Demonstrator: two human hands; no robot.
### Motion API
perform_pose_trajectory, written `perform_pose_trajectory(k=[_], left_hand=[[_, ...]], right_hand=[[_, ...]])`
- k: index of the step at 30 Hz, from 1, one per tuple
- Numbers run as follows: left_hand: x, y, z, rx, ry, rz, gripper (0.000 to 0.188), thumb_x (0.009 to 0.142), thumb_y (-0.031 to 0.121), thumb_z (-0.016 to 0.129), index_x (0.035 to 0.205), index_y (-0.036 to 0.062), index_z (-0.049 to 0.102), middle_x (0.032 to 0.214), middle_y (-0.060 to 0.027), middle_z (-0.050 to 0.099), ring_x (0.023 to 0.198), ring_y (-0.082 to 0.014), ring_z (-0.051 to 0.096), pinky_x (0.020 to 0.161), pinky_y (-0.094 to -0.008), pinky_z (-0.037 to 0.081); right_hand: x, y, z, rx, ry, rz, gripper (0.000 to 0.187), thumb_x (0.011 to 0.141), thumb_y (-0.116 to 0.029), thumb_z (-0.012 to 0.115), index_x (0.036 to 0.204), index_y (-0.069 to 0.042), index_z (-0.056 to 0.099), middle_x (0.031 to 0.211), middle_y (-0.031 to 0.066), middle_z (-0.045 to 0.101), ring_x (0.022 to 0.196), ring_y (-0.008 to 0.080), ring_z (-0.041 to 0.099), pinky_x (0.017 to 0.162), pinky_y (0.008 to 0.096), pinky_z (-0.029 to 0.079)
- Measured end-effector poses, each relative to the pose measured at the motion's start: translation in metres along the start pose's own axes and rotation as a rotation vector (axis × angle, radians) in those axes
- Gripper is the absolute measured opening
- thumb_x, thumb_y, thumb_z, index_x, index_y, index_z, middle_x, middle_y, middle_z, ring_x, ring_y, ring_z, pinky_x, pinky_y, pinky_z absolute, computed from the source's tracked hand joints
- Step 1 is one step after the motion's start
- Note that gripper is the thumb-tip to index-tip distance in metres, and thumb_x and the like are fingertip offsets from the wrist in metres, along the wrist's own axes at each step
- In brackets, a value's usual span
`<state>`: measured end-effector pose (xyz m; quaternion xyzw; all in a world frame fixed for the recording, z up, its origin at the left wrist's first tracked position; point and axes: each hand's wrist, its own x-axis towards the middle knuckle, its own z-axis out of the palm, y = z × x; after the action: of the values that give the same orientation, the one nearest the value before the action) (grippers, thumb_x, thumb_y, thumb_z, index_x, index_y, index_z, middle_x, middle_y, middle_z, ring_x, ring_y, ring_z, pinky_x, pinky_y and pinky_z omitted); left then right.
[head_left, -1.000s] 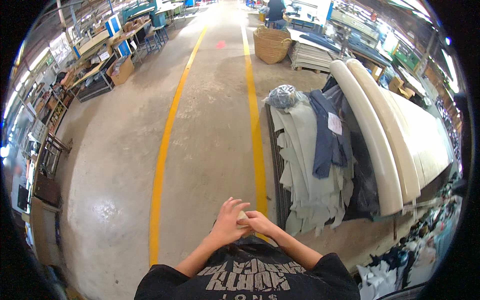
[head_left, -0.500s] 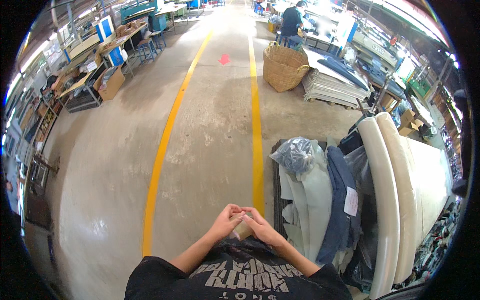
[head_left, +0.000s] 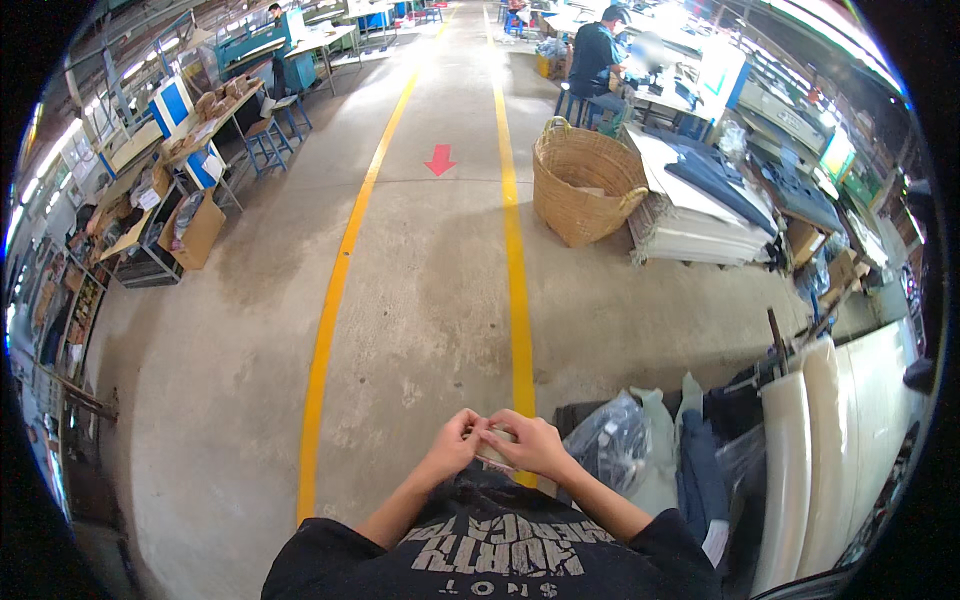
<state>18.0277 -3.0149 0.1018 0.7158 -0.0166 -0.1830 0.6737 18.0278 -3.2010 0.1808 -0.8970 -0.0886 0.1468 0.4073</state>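
Close to my body, both hands meet around a small tan and whitish object (head_left: 497, 456). My left hand (head_left: 456, 442) has its fingers bent and pinched together at the object's upper left. My right hand (head_left: 527, 443) curls over it from the other side, its thumb and fingertips touching the left fingers. The object is mostly covered, so I cannot make out its kind. Both bare forearms come up from black short sleeves.
A yellow floor line (head_left: 512, 260) runs ahead, and a red arrow (head_left: 440, 160) marks the aisle. At right stand a wicker basket (head_left: 575, 205), stacked sheets (head_left: 690, 235), a plastic bag (head_left: 608, 435) and upright pale rolls (head_left: 785, 480). Beyond the basket a person (head_left: 597, 60) sits.
I have moved forward along the aisle: the basket, arrow and stacked sheets are nearer, and the rolls have slid down the view. My hands stay together on the object, fingers slightly shifted.
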Motion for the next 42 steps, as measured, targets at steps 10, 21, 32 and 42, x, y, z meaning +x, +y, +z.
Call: perform_pose_trajectory(k=[10, 21, 32, 42], left_hand=[[0.400, 0.042, -0.140, 0.164, 0.104, -0.114, 0.019, 0.105, 0.022, 0.053, 0.101, 0.0031, 0.054, 0.088, -0.0023, 0.058, 0.082, -0.0108, 0.053, 0.073, -0.0292, 0.047], [0.866, 0.200, -0.246, 0.048, -0.339, 0.011, 0.026, 0.103, 0.028, 0.057, 0.106, 0.0032, 0.052, 0.096, -0.0045, 0.060, 0.091, -0.0119, 0.059, 0.081, -0.0287, 0.050], [1.298, 0.294, -0.362, 0.095, 0.047, 0.222, 0.025, 0.101, 0.022, 0.061, 0.116, 0.0043, 0.051, 0.120, -0.0092, 0.059, 0.106, -0.0187, 0.058, 0.091, -0.0342, 0.048], [1.665, 0.407, -0.535, 0.603, 0.320, 0.434, 0.029, 0.086, 0.026, 0.075, 0.105, 0.0075, 0.062, 0.098, -0.0117, 0.064, 0.093, -0.0312, 0.062, 0.083, -0.0416, 0.050]], right_hand=[[0.428, 0.043, -0.093, -0.091, -0.069, -0.047, 0.040, 0.085, -0.054, 0.069, 0.106, -0.020, 0.071, 0.077, 0.0118, 0.072, 0.074, 0.0332, 0.072, 0.065, 0.0412, 0.055], [0.843, 0.124, -0.254, 0.375, 0.133, -0.128, 0.034, 0.091, -0.033, 0.073, 0.111, -0.006, 0.067, 0.075, 0.0148, 0.067, 0.064, 0.0217, 0.065, 0.062, 0.0338, 0.050], [1.301, 0.135, -0.445, 0.294, -0.112, -0.207, 0.046, 0.092, -0.040, 0.069, 0.128, -0.011, 0.063, 0.064, 0.0148, 0.062, 0.053, 0.0273, 0.061, 0.056, 0.0382, 0.050], [1.710, 0.145, -0.531, 0.230, -0.044, 0.005, 0.030, 0.094, -0.042, 0.066, 0.109, -0.018, 0.075, 0.089, 0.0157, 0.073, 0.082, 0.0317, 0.073, 0.073, 0.0396, 0.055]])
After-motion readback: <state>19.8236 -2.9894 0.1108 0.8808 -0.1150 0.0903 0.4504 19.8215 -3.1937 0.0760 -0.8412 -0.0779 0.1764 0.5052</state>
